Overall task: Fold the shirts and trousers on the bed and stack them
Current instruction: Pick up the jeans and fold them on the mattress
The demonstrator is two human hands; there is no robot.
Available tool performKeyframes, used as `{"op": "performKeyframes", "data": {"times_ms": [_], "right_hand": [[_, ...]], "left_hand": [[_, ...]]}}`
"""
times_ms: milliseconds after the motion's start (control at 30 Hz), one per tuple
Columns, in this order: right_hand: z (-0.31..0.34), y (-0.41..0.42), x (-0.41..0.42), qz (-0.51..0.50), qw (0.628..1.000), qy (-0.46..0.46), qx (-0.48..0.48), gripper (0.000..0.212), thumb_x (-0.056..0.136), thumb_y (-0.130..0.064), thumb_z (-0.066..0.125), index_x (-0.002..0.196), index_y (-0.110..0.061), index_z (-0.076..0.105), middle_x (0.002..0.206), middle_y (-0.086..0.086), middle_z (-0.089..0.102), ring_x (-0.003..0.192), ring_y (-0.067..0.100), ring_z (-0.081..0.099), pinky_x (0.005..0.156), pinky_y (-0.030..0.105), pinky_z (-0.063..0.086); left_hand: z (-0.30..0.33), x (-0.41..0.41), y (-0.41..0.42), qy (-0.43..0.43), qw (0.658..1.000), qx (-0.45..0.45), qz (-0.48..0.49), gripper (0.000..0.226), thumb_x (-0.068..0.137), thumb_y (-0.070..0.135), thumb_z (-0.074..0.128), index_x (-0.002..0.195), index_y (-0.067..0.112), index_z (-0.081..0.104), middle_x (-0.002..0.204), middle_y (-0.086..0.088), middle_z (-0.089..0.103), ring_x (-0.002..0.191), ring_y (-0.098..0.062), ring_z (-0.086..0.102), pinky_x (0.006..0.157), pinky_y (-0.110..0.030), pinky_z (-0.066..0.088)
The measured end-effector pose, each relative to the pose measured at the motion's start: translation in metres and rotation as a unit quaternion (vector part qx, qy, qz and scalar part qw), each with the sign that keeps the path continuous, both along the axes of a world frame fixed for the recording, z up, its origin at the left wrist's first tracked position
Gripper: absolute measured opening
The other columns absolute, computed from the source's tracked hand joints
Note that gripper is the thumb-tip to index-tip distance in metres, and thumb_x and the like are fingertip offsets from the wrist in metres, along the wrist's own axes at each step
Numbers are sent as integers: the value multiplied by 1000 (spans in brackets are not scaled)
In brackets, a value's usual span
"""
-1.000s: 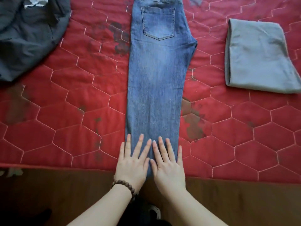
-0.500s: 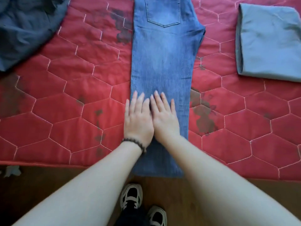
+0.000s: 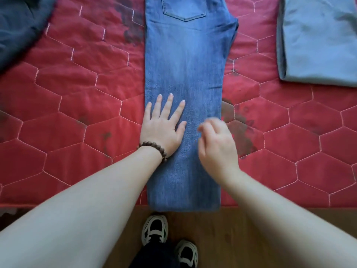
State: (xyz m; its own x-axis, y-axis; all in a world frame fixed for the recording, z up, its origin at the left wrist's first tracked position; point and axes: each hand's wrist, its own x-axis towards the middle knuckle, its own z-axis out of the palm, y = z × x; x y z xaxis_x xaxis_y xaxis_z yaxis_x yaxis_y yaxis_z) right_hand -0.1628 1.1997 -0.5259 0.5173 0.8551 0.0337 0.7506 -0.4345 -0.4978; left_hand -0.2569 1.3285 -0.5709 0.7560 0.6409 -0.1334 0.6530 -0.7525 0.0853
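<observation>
My left hand (image 3: 161, 130) lies flat, fingers (image 3: 169, 105) straight and spread, pressing on the long blue denim jeans (image 3: 185, 62). My right hand (image 3: 217, 146) is over the same leg near its right edge, fingers curled and blurred; I cannot tell if they grasp cloth. The jeans run lengthwise up the red quilted bed (image 3: 77, 97), hem at its near edge. A folded grey garment (image 3: 318, 39) lies well apart to the right, a dark crumpled garment (image 3: 19, 24) far left.

text: none legible | labels: none | brands: none | numbers: none
</observation>
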Motion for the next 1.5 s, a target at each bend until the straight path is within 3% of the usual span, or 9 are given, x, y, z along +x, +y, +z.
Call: {"op": "performKeyframes", "data": {"times_ms": [100,200,333,500,800,1033,1233,1367,1500], "right_hand": [[-13,40,11,46,991,-34,-120,47,100,-23,39,146,-11,37,157,8,27,146,27,21,119,44,11],[-34,21,6,35,974,-93,-205,54,102,-43,20,154,-31,7,162,-10,1,149,14,-5,117,53,-10],[-35,-40,-12,-60,964,-113,-232,58,100,-45,14,154,-25,9,162,-6,4,149,17,-3,114,61,-7],[-35,-62,-60,64,976,-129,-162,56,98,-39,30,151,-23,25,159,0,21,148,22,13,115,63,6],[-20,-126,-94,15,987,-2,-161,56,100,-28,43,152,-17,25,160,1,7,149,23,5,120,44,4],[14,-97,-79,-281,902,327,-31,59,88,-17,63,141,-14,39,123,3,50,118,21,49,100,31,39],[22,-104,-59,-236,890,358,-156,23,88,-28,64,104,-12,63,91,-3,62,86,16,59,66,26,43],[30,-136,-61,-183,879,402,-180,27,93,-35,58,83,-11,67,77,-5,62,72,12,53,59,25,38],[42,-161,-55,-186,806,551,-112,38,99,-15,47,132,-33,51,96,4,70,76,23,62,61,33,53]], "left_hand": [[-1,-9,-9,4,1000,2,8,66,91,56,12,153,33,14,161,-8,10,148,-30,4,119,-49,5],[-2,-27,-18,0,1000,-7,24,73,89,64,12,153,31,12,162,-5,8,149,-27,0,119,-47,5],[4,-55,-32,24,998,-6,57,75,90,67,15,154,27,9,162,1,4,149,-26,-3,119,-51,3],[5,-78,-96,-11,1000,-6,0,62,94,49,24,151,25,28,159,-5,20,147,-31,13,116,-57,15],[22,-142,-158,-8,986,-119,121,62,99,31,42,152,27,11,160,-15,4,148,-24,-3,120,-45,4],[59,-116,-153,-294,793,-359,395,40,84,12,64,120,26,53,116,7,57,108,-14,56,95,-32,47],[67,-131,-141,-200,819,-432,321,20,82,8,59,84,28,61,80,12,63,67,-8,55,60,-19,42],[78,-152,-130,-187,737,-543,358,53,80,-11,33,91,23,72,85,-4,73,67,-18,66,61,-26,56],[91,-167,-126,-193,662,-641,337,63,83,-19,30,114,21,67,107,-3,73,68,-14,65,57,-24,54]]}}
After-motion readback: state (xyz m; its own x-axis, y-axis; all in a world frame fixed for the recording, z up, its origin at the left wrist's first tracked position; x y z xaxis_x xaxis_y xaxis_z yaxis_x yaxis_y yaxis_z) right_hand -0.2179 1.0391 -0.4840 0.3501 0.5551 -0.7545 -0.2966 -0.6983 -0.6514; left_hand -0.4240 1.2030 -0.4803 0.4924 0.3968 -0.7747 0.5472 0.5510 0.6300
